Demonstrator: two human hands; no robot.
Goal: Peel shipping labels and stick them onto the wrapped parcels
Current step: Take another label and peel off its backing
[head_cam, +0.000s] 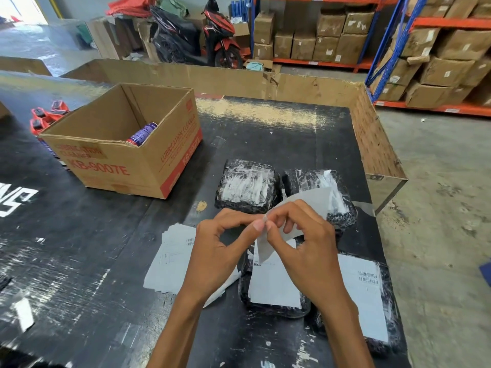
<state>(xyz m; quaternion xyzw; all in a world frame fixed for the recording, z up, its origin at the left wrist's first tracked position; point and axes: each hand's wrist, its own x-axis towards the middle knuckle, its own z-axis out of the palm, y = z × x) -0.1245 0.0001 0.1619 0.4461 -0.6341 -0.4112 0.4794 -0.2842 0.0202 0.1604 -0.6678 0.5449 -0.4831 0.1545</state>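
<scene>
My left hand [215,251] and right hand [305,243] meet fingertip to fingertip over the middle of the table [79,261], both pinched narrow on one corner of a loose label [305,205]; I judge I am splitting the sticker from its backing there. The sheet is thin, matte grey-white paper, and it curls up and away from the pinch toward 1 o'clock, its long axis running that way, while a second flap hangs down toward 6 o'clock under my right fingers. Which layer is sticker and which is backing I cannot tell. Directly below the pinch, at 6 o'clock, lies a black wrapped parcel [273,306] already wearing a white label. A second labelled one [372,301] sits at 4 o'clock. The two bare parcels [247,187] [318,189], glossy, crinkled black film over soft squarish lumps, lie side by side at 12 and 1 o'clock, just beyond my fingertips. The right hand is nearer the 1 o'clock one. A fanned stack of labels [170,261] lies flat at 9 o'clock beneath my left wrist. Farther out at 10 o'clock stands an open cardboard box [119,160] with a can [142,134] inside.
</scene>
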